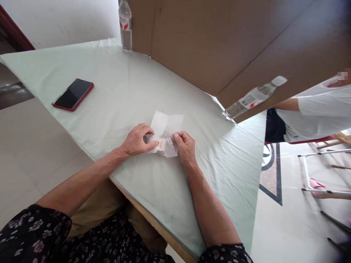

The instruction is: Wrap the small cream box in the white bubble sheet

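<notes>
A white, creased sheet (167,123), like thin tissue or foam wrap, lies partly unfolded on the table. On its near part sits a small pale block (161,147) with a reddish mark. My left hand (138,140) is curled at the left of it, the thumb pressing on the block and the fingers bent round the wrap. With thumb and forefinger together, my right hand (186,146) pinches the right edge of the thin, see-through wrap (171,147). What the block is cannot be made out.
A green-white cloth (109,73) covers the table. A phone in a red case (73,94) lies at left. Plastic bottles, one upright (126,31) and one appearing tilted (253,98), stand by a tall brown cardboard panel (192,44). A person in a white shirt (323,113) is at right.
</notes>
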{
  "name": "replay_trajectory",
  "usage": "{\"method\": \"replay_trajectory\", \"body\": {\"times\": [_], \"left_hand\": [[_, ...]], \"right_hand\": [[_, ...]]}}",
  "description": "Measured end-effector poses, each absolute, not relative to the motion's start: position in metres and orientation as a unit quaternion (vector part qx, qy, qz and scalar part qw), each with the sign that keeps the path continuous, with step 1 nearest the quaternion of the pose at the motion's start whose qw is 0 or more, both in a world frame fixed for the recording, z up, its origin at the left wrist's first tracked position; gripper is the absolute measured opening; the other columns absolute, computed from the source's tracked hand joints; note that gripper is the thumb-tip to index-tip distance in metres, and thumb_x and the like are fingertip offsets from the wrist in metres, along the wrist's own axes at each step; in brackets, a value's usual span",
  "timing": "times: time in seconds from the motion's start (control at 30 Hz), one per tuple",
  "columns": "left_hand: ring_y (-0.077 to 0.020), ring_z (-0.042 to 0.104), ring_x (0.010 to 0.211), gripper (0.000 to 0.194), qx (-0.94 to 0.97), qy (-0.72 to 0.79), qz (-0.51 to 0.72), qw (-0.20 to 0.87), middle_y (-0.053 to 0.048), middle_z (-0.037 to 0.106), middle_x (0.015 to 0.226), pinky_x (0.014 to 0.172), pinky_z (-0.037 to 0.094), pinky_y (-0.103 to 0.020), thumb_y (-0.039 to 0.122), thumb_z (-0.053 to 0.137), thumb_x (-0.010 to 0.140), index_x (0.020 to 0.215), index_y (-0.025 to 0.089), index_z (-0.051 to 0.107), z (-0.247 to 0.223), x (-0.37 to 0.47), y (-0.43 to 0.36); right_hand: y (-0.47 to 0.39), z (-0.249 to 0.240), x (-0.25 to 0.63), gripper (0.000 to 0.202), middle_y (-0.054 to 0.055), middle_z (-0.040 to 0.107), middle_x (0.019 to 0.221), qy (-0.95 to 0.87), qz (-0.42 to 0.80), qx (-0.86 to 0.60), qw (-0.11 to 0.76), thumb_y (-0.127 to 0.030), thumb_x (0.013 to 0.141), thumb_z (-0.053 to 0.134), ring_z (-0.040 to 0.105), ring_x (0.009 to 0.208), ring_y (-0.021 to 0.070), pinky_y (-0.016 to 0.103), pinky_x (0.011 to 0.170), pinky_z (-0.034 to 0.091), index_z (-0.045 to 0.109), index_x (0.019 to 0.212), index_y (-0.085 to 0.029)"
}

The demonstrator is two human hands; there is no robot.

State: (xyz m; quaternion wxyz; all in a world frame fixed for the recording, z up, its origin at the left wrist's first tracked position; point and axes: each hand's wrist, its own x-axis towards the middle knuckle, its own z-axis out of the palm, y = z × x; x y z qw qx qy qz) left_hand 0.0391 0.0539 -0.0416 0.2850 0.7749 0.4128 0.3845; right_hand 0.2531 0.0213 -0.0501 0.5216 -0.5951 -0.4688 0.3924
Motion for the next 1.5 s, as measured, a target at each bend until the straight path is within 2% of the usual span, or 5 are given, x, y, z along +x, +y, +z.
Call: {"method": "replay_trajectory", "body": {"times": [0.3,0.7,0.9,1.1,1.5], "left_hand": [[-0.0315,0.055,0.096,0.011,0.707,0.605,0.348,0.115,-0.01,0.065,0.085,0.092,0.046,-0.053,0.02,0.063,0.068,0.062,0.022,0.054,-0.062,0.018,0.075],[-0.0308,0.056,0.131,0.05,0.804,0.357,0.414,0.234,-0.016,0.062,0.14,0.109,0.046,-0.047,0.039,0.056,0.09,0.135,0.017,0.056,-0.032,0.021,0.052],[-0.024,0.07,0.09,0.067,0.727,0.36,0.378,0.447,-0.012,0.076,0.101,0.084,0.054,-0.037,0.055,0.051,0.097,0.149,0.013,0.046,-0.032,0.012,0.057],[-0.0116,0.058,0.048,0.063,0.657,0.324,0.296,0.613,-0.009,0.074,0.098,0.057,0.051,-0.031,0.054,0.055,0.093,0.143,0.015,0.053,-0.028,0.003,0.062],[-0.0399,0.034,0.149,0.082,0.891,0.343,0.173,0.242,-0.016,0.052,0.151,0.123,0.02,-0.055,0.062,0.078,0.07,0.139,0.022,0.057,-0.052,0.013,0.065]], "right_hand": [[0.029,-0.058,0.284,0.045,-0.004,0.063,0.071,-0.524,0.193,-0.706,0.436,-0.038,0.079,0.061,0.059,0.067,0.0174,0.034,0.073,0.047,0.056,0.12,-0.02],[0.008,-0.01,0.269,0.05,0.01,0.074,0.118,-0.619,0.304,-0.601,0.405,-0.055,0.081,0.072,0.068,0.106,0.0255,0.044,0.093,0.053,0.066,0.119,-0.024],[0.001,0.001,0.265,0.038,0.002,0.077,0.091,-0.671,0.429,-0.481,0.368,-0.043,0.089,0.069,0.072,0.09,0.0192,0.041,0.095,0.053,0.067,0.122,-0.025],[-0.027,0.014,0.259,0.034,0.002,0.08,0.094,-0.718,0.594,-0.348,0.107,-0.043,0.088,0.07,0.074,0.082,0.0173,0.03,0.074,0.058,0.073,0.117,-0.024],[0.004,-0.027,0.246,0.054,0.013,0.069,0.134,-0.753,0.194,-0.573,0.261,-0.034,0.081,0.072,0.064,0.122,0.0335,0.055,0.107,0.045,0.062,0.132,-0.022]]}}
